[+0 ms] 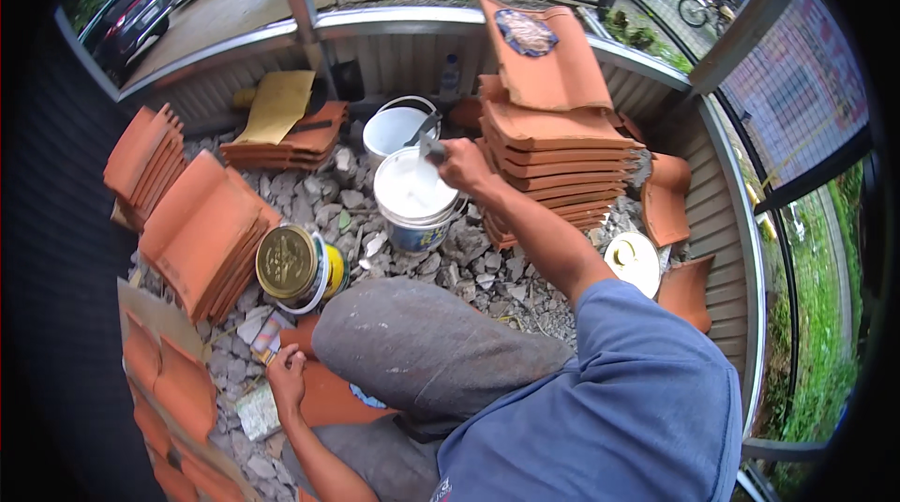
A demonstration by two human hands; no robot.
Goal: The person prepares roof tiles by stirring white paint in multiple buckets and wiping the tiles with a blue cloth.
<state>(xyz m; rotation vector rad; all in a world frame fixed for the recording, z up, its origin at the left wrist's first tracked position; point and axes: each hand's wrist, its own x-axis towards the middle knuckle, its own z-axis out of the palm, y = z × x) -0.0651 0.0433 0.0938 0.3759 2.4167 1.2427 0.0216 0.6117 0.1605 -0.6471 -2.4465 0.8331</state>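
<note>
My right hand [459, 167] is closed around what looks like a putty knife [432, 148], held over the rim of a white bucket [419, 234] with white paste [412, 185] inside. My left hand [286, 371] is low on the left with its fingers curled, beside a small printed packet [270, 337]. Whatever its fingers may hold is too small to make out. Under my bent leg lies an orange roof tile [328, 395], partly hidden, with a bit of blue and white showing near my knee.
Stacked roof tiles [553, 160] rise behind my right arm, and more tile piles [202, 230] stand left. A second white bucket [384, 132], a gold-lidded paint can [289, 263] and a pale round lid [633, 263] sit on broken rubble [450, 263]. Corrugated metal walls [403, 66] enclose the space.
</note>
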